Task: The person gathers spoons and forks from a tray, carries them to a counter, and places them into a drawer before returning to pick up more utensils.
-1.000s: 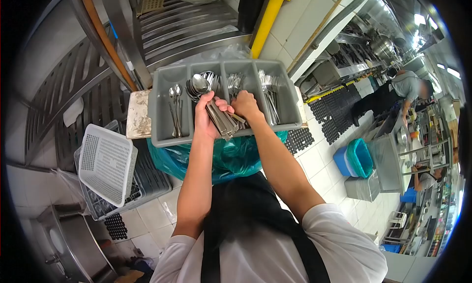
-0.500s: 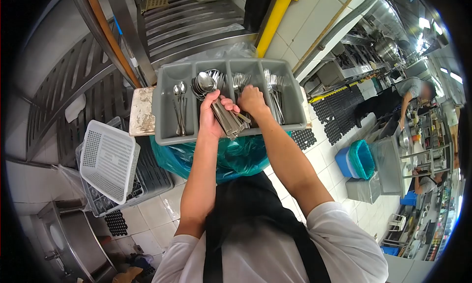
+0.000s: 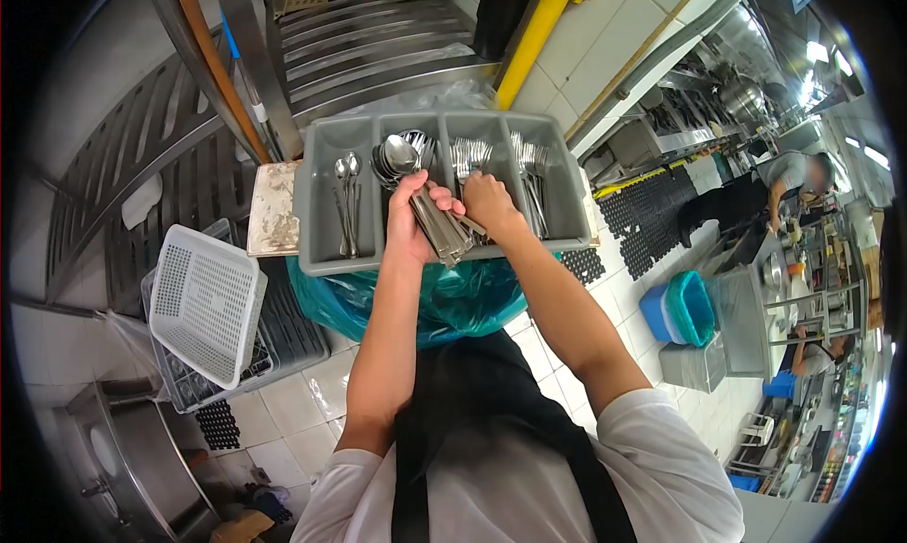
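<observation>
A grey cutlery tray (image 3: 317,179) with several compartments sits in front of me. My left hand (image 3: 408,224) is wrapped round a thick bundle of cutlery (image 3: 402,154), with spoon bowls and some fork tines at its far end and handles toward me. Over the third compartment, my right hand (image 3: 491,203) is closed on forks (image 3: 470,153), whose tines show beyond the knuckles; its fingertips are hidden. A few small spoons (image 3: 348,194) lie in the leftmost compartment. More forks (image 3: 532,170) rest in the rightmost one, beside my right hand.
The tray stands on a worn white board (image 3: 273,208), above a green plastic bag (image 3: 378,302). A white perforated basket (image 3: 206,307) sits on dark crates at left. A slatted metal rack (image 3: 378,61) and yellow pipe (image 3: 531,47) are behind. Another person (image 3: 756,194) bends at right.
My right hand has shifted slightly toward me and right, and more of the fork tines show beyond it. My left hand keeps its hold on the bundle. The view has shifted slightly.
</observation>
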`<state>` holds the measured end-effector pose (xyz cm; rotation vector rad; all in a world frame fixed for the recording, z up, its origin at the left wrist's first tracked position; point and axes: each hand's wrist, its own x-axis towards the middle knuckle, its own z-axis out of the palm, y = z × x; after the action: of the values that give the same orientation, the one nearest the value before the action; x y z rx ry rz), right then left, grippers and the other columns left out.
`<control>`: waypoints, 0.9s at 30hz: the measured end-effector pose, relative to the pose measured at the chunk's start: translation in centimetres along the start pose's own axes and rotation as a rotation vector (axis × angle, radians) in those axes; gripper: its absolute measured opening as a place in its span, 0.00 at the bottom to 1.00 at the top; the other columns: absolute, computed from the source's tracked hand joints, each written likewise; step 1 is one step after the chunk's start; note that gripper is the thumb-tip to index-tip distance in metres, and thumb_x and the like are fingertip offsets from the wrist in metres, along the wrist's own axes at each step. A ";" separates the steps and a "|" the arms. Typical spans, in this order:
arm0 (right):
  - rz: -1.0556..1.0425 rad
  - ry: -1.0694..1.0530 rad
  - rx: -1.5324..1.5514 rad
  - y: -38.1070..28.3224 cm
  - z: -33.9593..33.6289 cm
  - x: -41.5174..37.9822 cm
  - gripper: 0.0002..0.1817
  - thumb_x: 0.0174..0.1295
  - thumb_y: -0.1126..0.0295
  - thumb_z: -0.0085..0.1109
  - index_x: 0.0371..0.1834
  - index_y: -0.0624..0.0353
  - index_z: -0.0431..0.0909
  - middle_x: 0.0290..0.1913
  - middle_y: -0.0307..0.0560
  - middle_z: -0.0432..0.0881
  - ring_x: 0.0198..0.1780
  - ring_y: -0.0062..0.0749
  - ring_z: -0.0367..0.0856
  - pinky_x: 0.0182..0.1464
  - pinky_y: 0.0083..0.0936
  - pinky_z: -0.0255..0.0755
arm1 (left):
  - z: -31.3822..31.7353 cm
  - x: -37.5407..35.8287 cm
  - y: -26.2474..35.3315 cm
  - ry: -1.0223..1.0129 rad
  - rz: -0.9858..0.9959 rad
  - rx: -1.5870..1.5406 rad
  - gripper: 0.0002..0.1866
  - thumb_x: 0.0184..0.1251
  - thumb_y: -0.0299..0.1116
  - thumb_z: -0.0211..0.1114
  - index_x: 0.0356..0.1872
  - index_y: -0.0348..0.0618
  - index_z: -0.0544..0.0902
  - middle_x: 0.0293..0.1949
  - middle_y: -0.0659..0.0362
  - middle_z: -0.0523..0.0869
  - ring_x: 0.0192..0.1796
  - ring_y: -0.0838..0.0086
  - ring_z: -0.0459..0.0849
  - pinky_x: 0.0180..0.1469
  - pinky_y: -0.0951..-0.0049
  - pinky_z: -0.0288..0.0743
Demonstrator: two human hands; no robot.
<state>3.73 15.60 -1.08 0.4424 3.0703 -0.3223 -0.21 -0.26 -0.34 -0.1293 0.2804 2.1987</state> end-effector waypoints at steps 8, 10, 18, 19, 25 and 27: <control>0.047 -0.057 -0.016 0.9 0.2 1.9 0.13 0.58 0.69 0.63 0.40 0.69 0.84 0.49 0.64 0.83 0.54 0.59 0.85 0.54 0.45 0.82 | -0.2 0.1 0.0 0.001 -0.001 -0.001 0.15 0.63 0.41 0.70 0.31 0.44 0.74 0.25 0.61 0.77 0.28 0.68 0.80 0.41 0.58 0.82; 0.111 0.031 0.001 0.9 1.5 2.7 0.13 0.58 0.71 0.62 0.42 0.70 0.84 0.50 0.64 0.83 0.53 0.58 0.85 0.54 0.44 0.82 | -0.1 0.2 0.1 -0.001 -0.004 -0.006 0.15 0.63 0.41 0.70 0.32 0.44 0.74 0.25 0.61 0.77 0.28 0.68 0.80 0.41 0.58 0.82; 0.238 -0.036 0.084 0.0 0.6 3.7 0.18 0.60 0.71 0.62 0.51 0.71 0.80 0.55 0.66 0.81 0.57 0.59 0.83 0.58 0.43 0.80 | 0.2 -0.1 -0.1 0.036 0.004 -0.020 0.15 0.62 0.40 0.71 0.33 0.44 0.74 0.25 0.61 0.76 0.28 0.69 0.79 0.41 0.57 0.82; 0.266 -0.044 0.116 0.2 0.4 3.7 0.19 0.60 0.70 0.62 0.52 0.71 0.80 0.56 0.66 0.81 0.59 0.59 0.82 0.60 0.43 0.79 | 0.1 0.0 -0.1 0.038 0.002 -0.026 0.15 0.62 0.40 0.71 0.33 0.44 0.74 0.25 0.61 0.76 0.28 0.69 0.78 0.41 0.58 0.82; 0.381 -0.047 0.159 0.1 1.3 5.4 0.22 0.62 0.67 0.61 0.57 0.69 0.78 0.64 0.62 0.78 0.66 0.57 0.78 0.66 0.42 0.74 | 0.4 0.0 -0.1 0.037 0.028 0.012 0.15 0.63 0.41 0.70 0.32 0.44 0.73 0.24 0.62 0.75 0.28 0.69 0.78 0.41 0.57 0.82; 0.446 -0.100 0.226 0.1 1.1 5.4 0.23 0.63 0.67 0.61 0.59 0.70 0.77 0.66 0.62 0.77 0.67 0.58 0.77 0.67 0.41 0.74 | 0.2 0.0 -0.2 0.040 0.024 0.007 0.15 0.63 0.41 0.70 0.30 0.45 0.73 0.24 0.61 0.76 0.28 0.68 0.79 0.41 0.57 0.82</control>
<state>-1.45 16.97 -2.45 1.0562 2.7410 -0.6467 -0.02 -0.08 -0.19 -0.1667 0.3135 2.2203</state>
